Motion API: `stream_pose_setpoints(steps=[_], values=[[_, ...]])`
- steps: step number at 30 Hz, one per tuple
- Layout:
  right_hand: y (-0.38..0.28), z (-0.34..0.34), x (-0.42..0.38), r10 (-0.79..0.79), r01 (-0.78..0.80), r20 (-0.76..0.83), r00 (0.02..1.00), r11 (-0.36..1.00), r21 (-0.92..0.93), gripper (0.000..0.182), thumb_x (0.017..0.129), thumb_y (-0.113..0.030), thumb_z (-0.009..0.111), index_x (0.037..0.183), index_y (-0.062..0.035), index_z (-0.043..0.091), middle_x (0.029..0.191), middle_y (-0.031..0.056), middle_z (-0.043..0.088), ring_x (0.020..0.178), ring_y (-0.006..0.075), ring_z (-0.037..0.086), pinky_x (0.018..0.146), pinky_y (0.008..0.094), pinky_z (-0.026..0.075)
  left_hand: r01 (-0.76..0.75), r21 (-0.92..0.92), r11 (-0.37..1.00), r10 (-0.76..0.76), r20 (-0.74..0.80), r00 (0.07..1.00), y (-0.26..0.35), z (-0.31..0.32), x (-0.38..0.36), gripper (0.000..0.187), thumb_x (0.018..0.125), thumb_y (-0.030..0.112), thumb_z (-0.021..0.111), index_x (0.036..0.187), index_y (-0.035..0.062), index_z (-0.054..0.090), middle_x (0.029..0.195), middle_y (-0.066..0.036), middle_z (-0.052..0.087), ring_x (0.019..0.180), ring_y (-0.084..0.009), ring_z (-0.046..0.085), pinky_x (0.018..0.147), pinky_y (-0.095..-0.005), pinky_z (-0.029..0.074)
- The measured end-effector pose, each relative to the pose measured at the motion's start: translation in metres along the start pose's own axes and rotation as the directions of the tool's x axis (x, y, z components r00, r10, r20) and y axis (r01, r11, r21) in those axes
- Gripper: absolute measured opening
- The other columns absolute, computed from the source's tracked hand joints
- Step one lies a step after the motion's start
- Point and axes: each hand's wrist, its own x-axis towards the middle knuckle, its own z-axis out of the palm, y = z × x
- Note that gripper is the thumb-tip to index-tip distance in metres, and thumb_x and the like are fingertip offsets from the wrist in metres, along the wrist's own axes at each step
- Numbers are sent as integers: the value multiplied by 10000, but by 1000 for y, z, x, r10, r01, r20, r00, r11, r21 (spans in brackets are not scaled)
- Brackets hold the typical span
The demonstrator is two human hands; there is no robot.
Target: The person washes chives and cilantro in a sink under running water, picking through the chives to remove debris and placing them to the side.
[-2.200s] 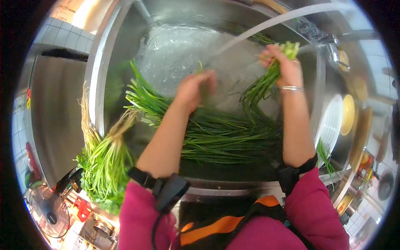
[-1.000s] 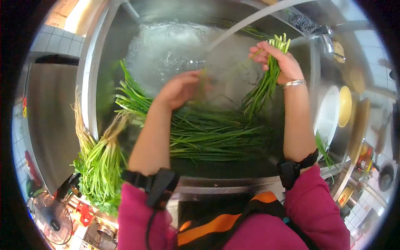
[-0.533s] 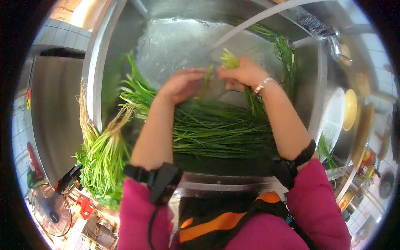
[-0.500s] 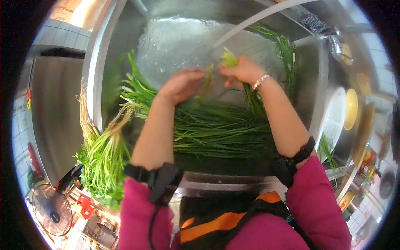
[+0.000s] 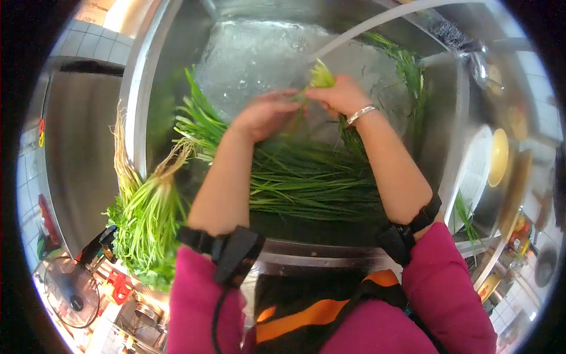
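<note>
Right hand (image 5: 342,94), pinched round a pale-ended green bunch (image 5: 322,75) over the middle of the sink (image 5: 135,100), has drawn nearer the left hand (image 5: 265,117), whose blurred grip I cannot tell, bringing stalks within easy reach.

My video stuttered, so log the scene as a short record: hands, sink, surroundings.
Right hand: grips green bunch, pale ends protruding
Left hand: close beside the right; blurred, grip unclear
Sink: holds water and loose green stalks
Near left corner: leafy bunch with roots
Right side: white container, yellow round item
</note>
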Motion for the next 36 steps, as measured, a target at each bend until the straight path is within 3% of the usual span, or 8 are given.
stream_pose_setpoints(steps=[6, 9, 18, 22, 27, 31, 33, 36], values=[[4, -36, -3, 107, -10, -183, 977, 886, 464, 232, 641, -181, 643, 760, -7, 546, 630, 31, 542, 508, 82, 474, 362, 198, 298, 4, 139, 990, -11, 50, 999, -1, 0, 4, 354, 730, 119, 547, 1064, 57, 450, 901, -56, 543, 814, -152, 517, 681, -301, 420], [2, -57, -13, 89, 10, -161, 983, 848, 530, 225, 666, -171, 622, 794, -2, 546, 720, 49, 564, 559, 83, 496, 377, 193, 294, 1, 192, 981, -19, 90, 996, 1, 2, 3, 343, 734, 120, 541, 1060, 59, 457, 874, -53, 545, 787, -147, 518, 662, -280, 423], [13, -79, -15, 72, 38, -164, 984, 812, 583, 197, 711, -172, 582, 833, -21, 550, 774, 59, 577, 696, 117, 559, 402, 193, 296, 52, 177, 983, -63, 54, 997, -1, 8, 1, 285, 751, 173, 530, 1013, 62, 504, 823, -30, 536, 668, -106, 482, 594, -248, 415], [8, -84, -20, 89, 16, -173, 981, 848, 529, 190, 707, -167, 583, 826, -23, 549, 776, 65, 580, 684, 121, 564, 399, 196, 296, 43, 206, 978, -53, 41, 998, 1, 15, 3, 267, 753, 192, 527, 989, 68, 528, 770, -19, 534, 594, -88, 459, 515, -215, 391], [-3, -55, -22, 74, -27, -84, 994, 886, 463, 194, 680, -166, 603, 803, -27, 548, 722, 58, 582, 640, 128, 580, 387, 183, 298, -59, 333, 941, 110, -136, 985, -4, 33, 6, 219, 758, 207, 502, 915, 71, 574, 606, 14, 467, 450, -76, 394, 387, -186, 279], [2, -39, -11, 18, 10, -53, 998, 873, 487, 188, 663, -148, 613, 788, -25, 546, 711, 71, 582, 605, 130, 584, 365, 189, 300, -99, 256, 961, 134, -122, 983, -3, 32, 9, 223, 744, 194, 492, 916, 78, 573, 568, 26, 429, 435, -72, 368, 384, -187, 253], [1, -36, -10, 28, 5, -61, 998, 875, 484, 175, 667, -138, 610, 770, -14, 542, 687, 72, 580, 590, 133, 586, 357, 198, 318, -21, 125, 992, 35, -110, 993, 1, 33, 6, 214, 723, 190, 494, 880, 78, 587, 554, 30, 417, 423, -67, 344, 383, -188, 246], [0, -33, -11, 26, 8, -65, 998, 877, 481, 177, 668, -139, 610, 770, -11, 543, 678, 69, 580, 584, 133, 585, 353, 199, 319, -78, 263, 962, 134, -199, 971, -2, 35, 7, 181, 702, 205, 513, 790, 72, 600, 528, 28, 403, 416, -67, 329, 383, -194, 239]])
